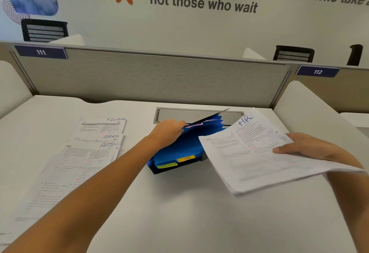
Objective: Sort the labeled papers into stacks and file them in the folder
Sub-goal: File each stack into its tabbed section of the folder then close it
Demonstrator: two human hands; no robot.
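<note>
White desk (179,212): blue folder (179,147) centre, left hand (169,131) fingers curled, gripping its dividers. Right hand (303,147) pinches HR stack (249,153); labeled papers (95,143) left.

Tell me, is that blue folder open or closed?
Open: the left hand lifts the blue folder dividers apart, tabs showing.

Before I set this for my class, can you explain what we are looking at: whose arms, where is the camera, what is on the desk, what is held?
One picture, from a camera worn on a person's head, looking down at their own arms. The left hand holds open a blue folder with tabs reading SPORTS and HR. The right hand has its grip on the HR papers. On the white desk, to the left, lie papers marked FINANCE, SPORTS and ADMIN.
</note>
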